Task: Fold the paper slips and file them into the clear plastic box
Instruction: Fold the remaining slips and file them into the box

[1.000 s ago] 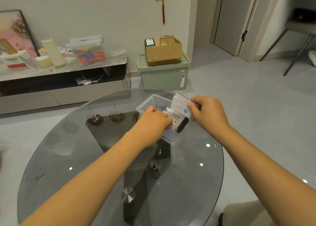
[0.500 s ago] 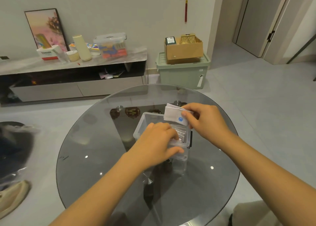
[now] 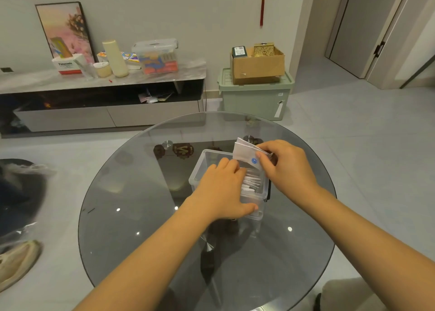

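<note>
Far left on the floor lies a pale shoe (image 3: 16,261). Behind it, a long low cabinet (image 3: 101,103) stands by the wall. On its top are a tissue box (image 3: 68,63), a tall cream bottle (image 3: 115,58) and a see-through tub with a lid (image 3: 155,56). A picture (image 3: 64,29) leans on the wall behind them.

In the middle is a round glass table (image 3: 141,216). The clear plastic box (image 3: 200,167) sits near the far edge of the table, a little to the right of the middle. The left hand (image 3: 223,188) reaches over the near left part of the box. Its fingers dip inside and touch the stack of folded paper slips (image 3: 251,182) at the right side of the box. Its thumb presses the near wall. You cannot tell if the fingers curl round anything.

The right hand (image 3: 287,167) is just above the far right corner of the box. It pinches a folded white paper slip (image 3: 244,155) with a small blue mark, held up over the box.

Further right, by the wall, a cardboard box (image 3: 257,67) rests on a green storage bin (image 3: 254,96).
</note>
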### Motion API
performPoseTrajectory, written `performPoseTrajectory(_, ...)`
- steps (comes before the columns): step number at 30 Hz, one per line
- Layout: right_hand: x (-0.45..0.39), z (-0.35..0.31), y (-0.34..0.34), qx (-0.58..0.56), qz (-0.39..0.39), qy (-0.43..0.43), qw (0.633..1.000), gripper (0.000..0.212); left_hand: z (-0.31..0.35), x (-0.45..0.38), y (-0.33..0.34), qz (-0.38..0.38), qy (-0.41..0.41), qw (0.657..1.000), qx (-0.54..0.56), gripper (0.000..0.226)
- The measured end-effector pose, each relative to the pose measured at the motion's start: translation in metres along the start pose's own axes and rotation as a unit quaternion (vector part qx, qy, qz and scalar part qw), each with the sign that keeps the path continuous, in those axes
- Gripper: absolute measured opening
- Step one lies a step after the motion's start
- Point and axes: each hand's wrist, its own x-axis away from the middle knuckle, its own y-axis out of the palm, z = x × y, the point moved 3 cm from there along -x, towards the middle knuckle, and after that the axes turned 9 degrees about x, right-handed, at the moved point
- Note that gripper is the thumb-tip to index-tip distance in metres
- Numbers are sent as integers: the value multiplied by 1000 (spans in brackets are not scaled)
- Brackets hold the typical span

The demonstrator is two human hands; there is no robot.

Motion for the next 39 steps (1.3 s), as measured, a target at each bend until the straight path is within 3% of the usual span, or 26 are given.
performPoseTrajectory(8,1,-4,2,13,20,-38,999,17,0,2,3,7,0,1000,-6,70)
performPoseTrajectory(23,-2,-6,-4,7,-14,-39,999,17,4,9,2,28,12,1000,-1,56)
performPoseTrajectory(27,-2,-6,4,107,-81,-35,990,21,4,9,2,31,22,999,-17,52)
performPoseTrajectory(31,-1,-11,14,154,-60,-84,983,19,4,9,3,27,19,999,-22,46)
performPoseTrajectory(35,-7,-13,22,225,-131,-57,964,21,4,9,4,32,20,999,-3,54)
performPoseTrajectory(39,-10,-15,20,223,-134,-13,965,20,4,10,4,52,20,998,21,62)
